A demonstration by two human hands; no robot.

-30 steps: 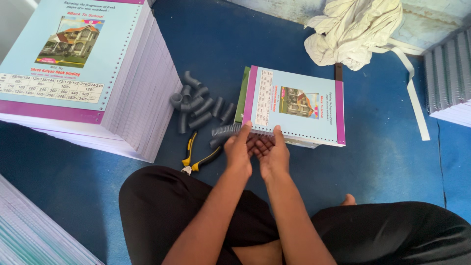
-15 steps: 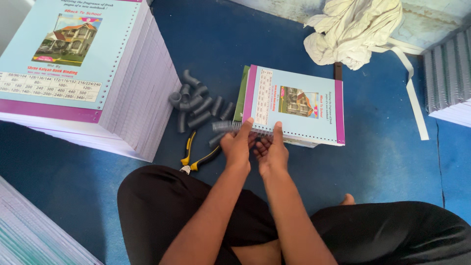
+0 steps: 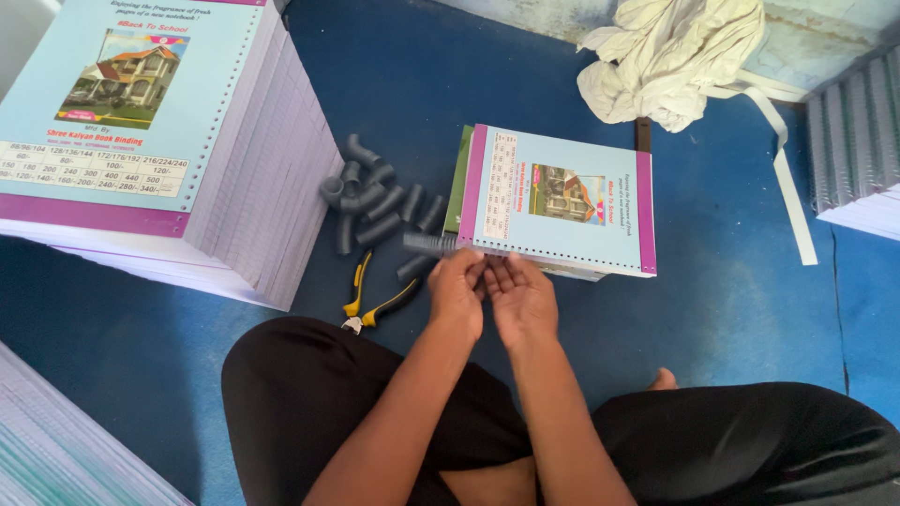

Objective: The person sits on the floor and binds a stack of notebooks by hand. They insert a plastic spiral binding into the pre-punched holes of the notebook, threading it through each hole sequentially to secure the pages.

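The left hand (image 3: pixel 457 292) is closed around one end of a grey coil (image 3: pixel 431 245). The coil sticks out to the left of the fingers and lies along the near edge of the book (image 3: pixel 553 201). The right hand (image 3: pixel 521 298) is just beside the left hand and touches it. Its palm faces up and its fingers are loosely curled, half open. I cannot tell if the right hand's grip has hold of the coil too.

The book is just far of both hands. It lies flat on the blue floor (image 3: pixel 731 309). It has a light blue cover with pink edges and a small house picture. A row of small holes runs along its near edge, right by the hands.

To the left of the book is a heap of short grey coils (image 3: pixel 370 201). Near that heap, close to the person's knee, lie pliers (image 3: pixel 367 302) with yellow and black handles.

Further left is a tall stack of books (image 3: pixel 169 141) with the same kind of cover. Far off on the right is a crumpled white cloth (image 3: pixel 670 56). At the right edge is another stack (image 3: pixel 858 150), with coils along its side. The person sits on the floor with legs crossed, in black trousers (image 3: pixel 328 403).
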